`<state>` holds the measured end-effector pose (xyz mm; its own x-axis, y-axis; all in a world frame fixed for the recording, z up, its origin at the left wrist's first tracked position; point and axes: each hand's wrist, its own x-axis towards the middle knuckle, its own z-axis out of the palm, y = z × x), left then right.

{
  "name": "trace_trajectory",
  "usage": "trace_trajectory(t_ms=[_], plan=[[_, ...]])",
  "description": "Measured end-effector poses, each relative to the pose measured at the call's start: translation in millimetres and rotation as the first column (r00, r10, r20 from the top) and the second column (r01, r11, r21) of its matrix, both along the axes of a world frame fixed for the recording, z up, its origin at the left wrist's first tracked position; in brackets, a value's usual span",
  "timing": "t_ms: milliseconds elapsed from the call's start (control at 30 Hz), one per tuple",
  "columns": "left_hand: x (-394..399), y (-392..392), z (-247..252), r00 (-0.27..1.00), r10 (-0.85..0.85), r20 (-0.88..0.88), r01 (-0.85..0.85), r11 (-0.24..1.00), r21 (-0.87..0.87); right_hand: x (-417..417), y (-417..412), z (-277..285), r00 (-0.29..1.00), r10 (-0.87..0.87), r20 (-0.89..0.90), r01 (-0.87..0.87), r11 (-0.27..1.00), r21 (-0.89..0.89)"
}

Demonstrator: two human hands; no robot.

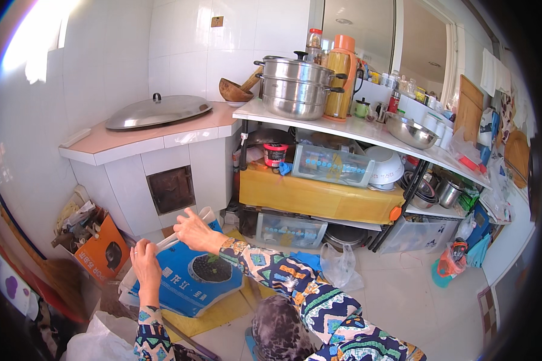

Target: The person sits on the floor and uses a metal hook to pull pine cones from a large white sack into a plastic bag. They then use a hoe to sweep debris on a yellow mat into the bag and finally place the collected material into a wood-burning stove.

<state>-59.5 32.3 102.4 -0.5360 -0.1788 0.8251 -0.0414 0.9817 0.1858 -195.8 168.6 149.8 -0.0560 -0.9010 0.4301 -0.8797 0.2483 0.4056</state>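
A blue woven sack (176,289) printed with large white characters and a picture of dark berries or beans in a bowl stands on the floor in front of me. Its top edge is rolled into a pale band (167,242). With its fingertips, my left hand (145,266), wearing a ring, pinches the near-left end of that band. My right hand (199,231) grips the band further along, its index finger raised. Part of the band is hidden behind the fingers. Yellow sheeting (226,311) lies beneath the sack.
Ahead is a tiled stove (117,176) with a large metal lid (160,110). An orange carton (100,252) of scraps and a broom (63,275) stand left. A shelf unit (320,194) carries a steamer pot (296,85) on top. A plastic bag (341,268) lies right of the sack.
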Motion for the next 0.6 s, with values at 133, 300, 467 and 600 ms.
trace_trajectory(t_ms=[133,300,467,600], plan=[[-0.6,1.0,-2.0,0.999,-0.029,0.015,0.03,0.999,-0.026,-1.0,3.6,-2.7,1.0,0.026,-0.004,-0.026,0.998,-0.057],[1.3,9.1,0.9,0.998,-0.056,-0.012,0.056,0.998,0.018,-3.4,5.3,-6.7,0.999,-0.016,0.041,0.017,1.0,-0.012],[-0.2,0.3,-4.9,0.992,-0.124,-0.038,0.126,0.991,0.044,-6.5,-0.6,-16.5,0.998,-0.055,-0.019,0.054,0.998,-0.027],[-18.2,-0.3,-16.1,0.984,-0.173,-0.048,0.175,0.984,0.037,-17.9,8.0,-13.6,0.986,-0.167,0.003,0.166,0.981,0.099]])
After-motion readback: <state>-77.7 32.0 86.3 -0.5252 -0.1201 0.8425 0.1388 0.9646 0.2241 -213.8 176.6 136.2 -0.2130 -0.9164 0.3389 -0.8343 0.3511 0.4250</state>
